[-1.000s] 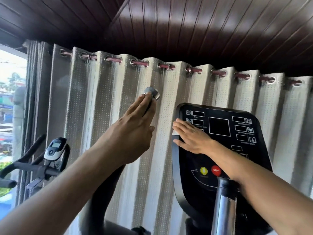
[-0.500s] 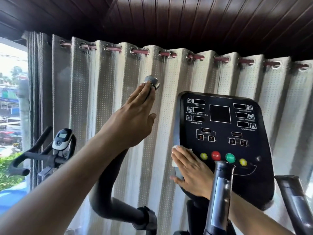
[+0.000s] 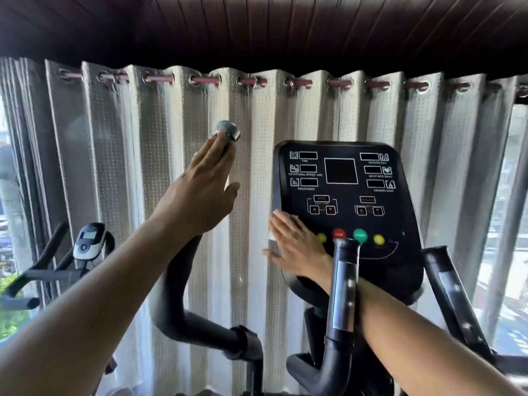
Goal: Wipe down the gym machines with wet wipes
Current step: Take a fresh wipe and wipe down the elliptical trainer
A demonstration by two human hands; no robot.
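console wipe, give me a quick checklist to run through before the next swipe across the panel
1. Wet wipe under the right hand: ok, a white edge shows beside the fingers.
2. Right hand flat on the console: ok, fingers straight, pressing its lower left edge.
3. Left hand steadying on the handlebar: ok, fingers straight against the bar below its chrome end cap.
4. Path clear of buttons: not ok, the yellow button sits right beside the hand.
5. Display off: cannot tell for sure, the screens look dark.
6. Wipe wet enough: cannot tell.
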